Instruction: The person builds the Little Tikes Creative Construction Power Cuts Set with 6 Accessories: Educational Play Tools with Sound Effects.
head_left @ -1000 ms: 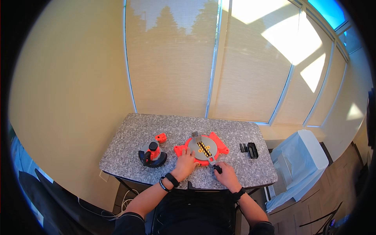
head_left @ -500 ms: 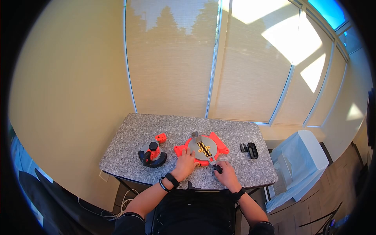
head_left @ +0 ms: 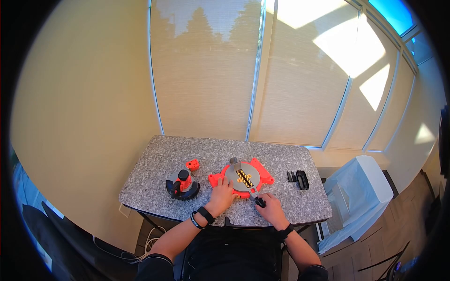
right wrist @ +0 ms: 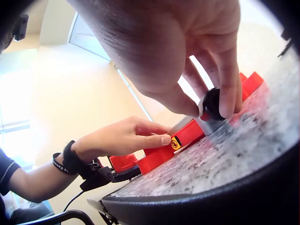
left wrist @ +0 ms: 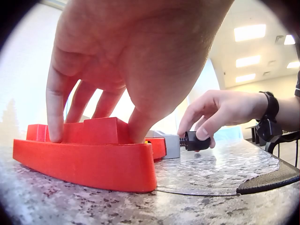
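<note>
A toy miter saw base point(head_left: 259, 171), red with a round grey turntable, lies flat on the table. My left hand point(head_left: 222, 195) holds its near left side, fingers over the top and thumb at the front edge, beside a yellow sticker point(right wrist: 176, 143). A grey arm point(head_left: 254, 192) juts from the turntable toward me, ending in a black knob point(left wrist: 197, 141) on a threaded shaft. Between thumb and fingertips, my right hand point(head_left: 273, 209) pinches that knob. The toy saw head point(head_left: 184, 182), red with a dark guard and black handle, stands to the left.
Behind the saw head is a small red block point(head_left: 192, 165). Small black pieces point(head_left: 291, 176) and a hollow black part point(head_left: 303, 180) lie on the right of the speckled table point(head_left: 154, 154). A bin with a pale liner point(head_left: 361, 192) stands off the table's right end.
My right fingers have shifted slightly around the knob, and the knob's angle has changed a little. The left hand and the base have stayed in place.
</note>
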Tool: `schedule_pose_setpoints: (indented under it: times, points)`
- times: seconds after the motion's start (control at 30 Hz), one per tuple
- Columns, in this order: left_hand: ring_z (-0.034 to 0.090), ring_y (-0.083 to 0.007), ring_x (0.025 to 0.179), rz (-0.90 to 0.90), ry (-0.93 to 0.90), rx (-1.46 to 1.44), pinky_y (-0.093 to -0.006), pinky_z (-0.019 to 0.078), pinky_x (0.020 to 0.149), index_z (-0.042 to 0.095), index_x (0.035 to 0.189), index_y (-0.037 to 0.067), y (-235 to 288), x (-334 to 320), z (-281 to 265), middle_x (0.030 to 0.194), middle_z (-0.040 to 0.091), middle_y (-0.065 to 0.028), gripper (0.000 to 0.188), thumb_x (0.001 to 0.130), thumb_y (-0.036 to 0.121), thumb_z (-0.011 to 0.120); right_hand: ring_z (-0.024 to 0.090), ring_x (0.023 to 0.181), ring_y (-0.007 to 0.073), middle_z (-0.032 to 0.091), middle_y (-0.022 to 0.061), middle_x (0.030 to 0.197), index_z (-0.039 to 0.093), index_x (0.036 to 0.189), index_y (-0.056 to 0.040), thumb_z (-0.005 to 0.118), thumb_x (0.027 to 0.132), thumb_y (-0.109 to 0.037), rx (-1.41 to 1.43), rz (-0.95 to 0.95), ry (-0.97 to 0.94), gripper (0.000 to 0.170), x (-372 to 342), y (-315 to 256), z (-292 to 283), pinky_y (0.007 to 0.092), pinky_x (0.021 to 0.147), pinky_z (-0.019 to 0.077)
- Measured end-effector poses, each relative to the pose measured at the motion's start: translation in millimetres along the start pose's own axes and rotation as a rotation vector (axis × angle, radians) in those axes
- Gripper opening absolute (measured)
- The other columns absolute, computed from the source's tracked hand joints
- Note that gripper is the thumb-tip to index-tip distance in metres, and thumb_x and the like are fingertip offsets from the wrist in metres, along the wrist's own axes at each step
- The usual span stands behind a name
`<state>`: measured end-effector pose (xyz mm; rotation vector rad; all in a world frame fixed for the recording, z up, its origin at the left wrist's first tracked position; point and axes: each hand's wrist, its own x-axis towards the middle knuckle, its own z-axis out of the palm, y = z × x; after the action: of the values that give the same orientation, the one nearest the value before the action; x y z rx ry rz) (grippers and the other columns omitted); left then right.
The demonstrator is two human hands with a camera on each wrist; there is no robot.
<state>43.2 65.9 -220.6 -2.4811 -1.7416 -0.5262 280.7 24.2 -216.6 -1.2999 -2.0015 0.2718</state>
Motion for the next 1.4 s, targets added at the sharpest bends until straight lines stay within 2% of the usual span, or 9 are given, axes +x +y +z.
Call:
schedule_pose_setpoints:
  times: [0.17, 0.47, 0.57, 0.63, 0.73, 0.83, 0.97, 1.13, 1.4]
  points:
    - [0.049, -0.0401, 0.127, -0.002, 0.000, -0.007, -0.0461, 0.0560, 0.088, 0.053, 0.134, 0.000, 0.4, 0.2, -1.2, 0.138, 0.048, -0.0233, 0.065, 0.086, 0.039, 0.073, 0.066, 0.090, 0.0371, 0.063, 0.0162, 0.101, 0.066, 0.112, -0.0053, 0.079, 0.075, -0.012, -0.011, 0.052, -0.005, 0.040, 0.2, -3.7, -1.8, 0.0435, 0.079, 0.0555]
    - [0.049, -0.0396, 0.126, -0.002, 0.001, -0.024, -0.0458, 0.0562, 0.087, 0.053, 0.134, -0.001, 2.1, -0.7, -6.1, 0.137, 0.048, -0.0235, 0.064, 0.087, 0.038, 0.072, 0.067, 0.088, 0.0359, 0.065, 0.0196, 0.100, 0.063, 0.112, -0.0033, 0.076, 0.079, -0.013, 0.002, 0.060, 0.007, 0.037, -1.1, 0.5, 0.8, 0.0427, 0.076, 0.0553]
    - [0.049, -0.0395, 0.126, -0.002, 0.007, -0.009, -0.0458, 0.0563, 0.087, 0.053, 0.134, -0.001, 1.7, -0.4, -4.3, 0.136, 0.049, -0.0232, 0.064, 0.087, 0.038, 0.072, 0.067, 0.085, 0.0367, 0.067, 0.0207, 0.098, 0.062, 0.112, -0.0025, 0.074, 0.081, -0.013, 0.000, 0.063, 0.015, 0.034, -0.6, -1.0, 0.7, 0.0436, 0.074, 0.0553]
    - [0.049, -0.0395, 0.126, 0.002, 0.015, -0.002, -0.0459, 0.0564, 0.087, 0.053, 0.134, -0.001, 1.4, -0.4, -3.1, 0.136, 0.049, -0.0231, 0.064, 0.087, 0.038, 0.072, 0.066, 0.087, 0.0432, 0.066, 0.0231, 0.095, 0.062, 0.108, -0.0030, 0.070, 0.083, -0.013, 0.059, 0.082, 0.022, 0.028, -0.4, -2.7, 0.6, 0.0506, 0.077, 0.0538]
    - [0.049, -0.0397, 0.127, 0.001, 0.011, -0.007, -0.0458, 0.0565, 0.087, 0.053, 0.134, -0.001, 1.1, -0.4, -2.8, 0.137, 0.048, -0.0231, 0.064, 0.087, 0.038, 0.072, 0.066, 0.086, 0.0437, 0.067, 0.0234, 0.094, 0.061, 0.109, -0.0029, 0.070, 0.083, -0.013, 0.041, 0.066, 0.027, 0.029, -0.7, 0.8, 3.3, 0.0512, 0.076, 0.0541]
    - [0.048, -0.0398, 0.127, -0.006, -0.005, -0.014, -0.0458, 0.0564, 0.087, 0.053, 0.135, -0.001, 1.5, -0.1, -3.9, 0.138, 0.047, -0.0230, 0.065, 0.087, 0.039, 0.072, 0.068, 0.084, 0.0386, 0.069, 0.0227, 0.097, 0.062, 0.111, -0.0028, 0.073, 0.082, -0.012, -0.011, 0.082, -0.004, 0.032, 0.6, 2.3, 5.2, 0.0460, 0.075, 0.0551]
    - [0.048, -0.0399, 0.128, 0.005, 0.010, 0.014, -0.0457, 0.0565, 0.088, 0.053, 0.135, 0.000, -0.3, 0.1, 0.7, 0.138, 0.047, -0.0228, 0.065, 0.087, 0.039, 0.072, 0.067, 0.089, 0.0393, 0.067, 0.0213, 0.100, 0.062, 0.113, -0.0033, 0.075, 0.080, -0.012, 0.007, 0.043, -0.005, 0.036, 0.9, -10.2, -3.1, 0.0460, 0.079, 0.0546]
    - [0.048, -0.0399, 0.128, -0.001, 0.001, 0.014, -0.0458, 0.0562, 0.088, 0.052, 0.136, 0.000, 0.6, 0.0, -0.7, 0.138, 0.048, -0.0223, 0.066, 0.087, 0.040, 0.072, 0.064, 0.097, 0.0398, 0.062, 0.0192, 0.106, 0.064, 0.112, -0.0034, 0.080, 0.075, -0.012, 0.009, 0.097, -0.029, 0.042, 0.2, -8.1, -2.1, 0.0461, 0.085, 0.0536]
    - [0.048, -0.0396, 0.128, -0.003, 0.011, 0.009, -0.0458, 0.0563, 0.088, 0.052, 0.135, 0.001, -0.2, 0.8, 2.5, 0.138, 0.048, -0.0218, 0.066, 0.086, 0.040, 0.073, 0.066, 0.092, 0.0390, 0.066, 0.0211, 0.100, 0.064, 0.111, -0.0025, 0.075, 0.080, -0.013, -0.002, 0.088, 0.009, 0.035, -0.4, -1.7, 3.1, 0.0451, 0.080, 0.0543]
